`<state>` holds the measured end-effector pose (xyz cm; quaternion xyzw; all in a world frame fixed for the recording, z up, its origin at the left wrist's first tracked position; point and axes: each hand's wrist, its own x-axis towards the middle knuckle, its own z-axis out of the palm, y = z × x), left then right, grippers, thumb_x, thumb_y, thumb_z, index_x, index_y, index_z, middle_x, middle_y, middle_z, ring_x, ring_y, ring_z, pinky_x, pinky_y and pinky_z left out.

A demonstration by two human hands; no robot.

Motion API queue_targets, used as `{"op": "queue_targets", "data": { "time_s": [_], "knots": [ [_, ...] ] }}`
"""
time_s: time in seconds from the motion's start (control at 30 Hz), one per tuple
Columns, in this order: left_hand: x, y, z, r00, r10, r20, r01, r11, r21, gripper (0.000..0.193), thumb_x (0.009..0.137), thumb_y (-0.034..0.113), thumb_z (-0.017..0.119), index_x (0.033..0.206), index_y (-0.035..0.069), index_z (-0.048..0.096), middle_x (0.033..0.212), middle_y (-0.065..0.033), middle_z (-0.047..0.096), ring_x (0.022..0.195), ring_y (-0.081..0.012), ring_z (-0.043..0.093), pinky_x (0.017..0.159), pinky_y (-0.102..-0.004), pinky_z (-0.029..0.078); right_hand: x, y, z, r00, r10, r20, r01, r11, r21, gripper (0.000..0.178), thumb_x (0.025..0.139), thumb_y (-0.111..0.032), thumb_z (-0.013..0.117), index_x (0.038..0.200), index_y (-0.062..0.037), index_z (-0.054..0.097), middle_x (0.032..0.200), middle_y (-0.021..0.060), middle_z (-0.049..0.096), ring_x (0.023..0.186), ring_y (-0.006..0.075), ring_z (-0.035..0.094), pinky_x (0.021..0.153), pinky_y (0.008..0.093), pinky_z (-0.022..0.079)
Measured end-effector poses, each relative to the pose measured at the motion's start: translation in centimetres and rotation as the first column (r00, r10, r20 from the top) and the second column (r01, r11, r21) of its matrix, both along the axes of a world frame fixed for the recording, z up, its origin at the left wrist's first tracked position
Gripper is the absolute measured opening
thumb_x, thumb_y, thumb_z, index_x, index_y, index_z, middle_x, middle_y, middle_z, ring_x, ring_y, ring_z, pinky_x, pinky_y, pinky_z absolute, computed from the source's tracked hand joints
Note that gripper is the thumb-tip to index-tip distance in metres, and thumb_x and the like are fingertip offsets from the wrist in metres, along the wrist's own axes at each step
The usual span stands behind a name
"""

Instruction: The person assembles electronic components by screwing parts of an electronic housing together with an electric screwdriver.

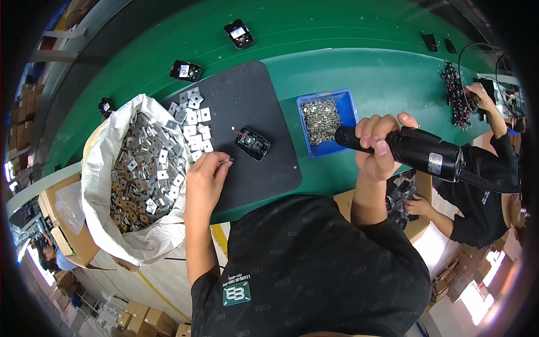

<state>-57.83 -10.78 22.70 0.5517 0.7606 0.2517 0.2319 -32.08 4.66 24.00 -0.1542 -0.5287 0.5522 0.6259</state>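
We see L hand (206, 171) pinching small greyish bit (227, 161), thumb + finger, over dark mat (275, 177); R hand (379, 146), fingers curled round black driver (429, 154), nose by blue bin (353, 109), prob. for screws (321, 121) w/in reach; open black housing (252, 144) on mat betw. hands; metal plates (196, 126) near L, likely quick grabs; bit mostly hidden, driver tip unclear to us

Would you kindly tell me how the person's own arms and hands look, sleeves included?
The left hand and right hand are both ungloved. The forearms are bare below the short black sleeves of a shirt with faint printed markings.
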Motion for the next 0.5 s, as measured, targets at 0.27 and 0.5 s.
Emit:
{"op": "queue_targets", "data": {
  "time_s": [0.27,0.5],
  "knots": [
    [0.6,4.9,1.7,0.957,-0.286,-0.051,0.29,0.937,0.196,0.019,0.066,0.0,0.075,0.08,0.003,0.063,0.097,-0.0078,0.062,0.089,-0.0246,0.06,0.072,-0.0335,0.048,0.5,-0.1,0.0,1.0,-0.001,0.031,0.001,1.0,-0.002,0.053,0.08,-0.01,0.061,0.13,-0.0126,0.04,0.069,0.0009,0.045,0.059,0.0131,0.045,0.061,0.0309,0.041],
    [0.2,5.2,-0.1,0.941,-0.336,-0.029,0.337,0.933,0.124,0.016,0.066,0.009,0.076,0.076,0.007,0.065,0.111,-0.0036,0.064,0.107,-0.0254,0.055,0.09,-0.0375,0.037,0.8,-0.2,-0.1,0.998,0.016,-0.053,-0.016,1.0,0.0,0.051,0.079,-0.003,0.063,0.124,-0.0077,0.038,0.068,0.0027,0.049,0.06,0.0154,0.051,0.06,0.0325,0.046]
  ]
}}
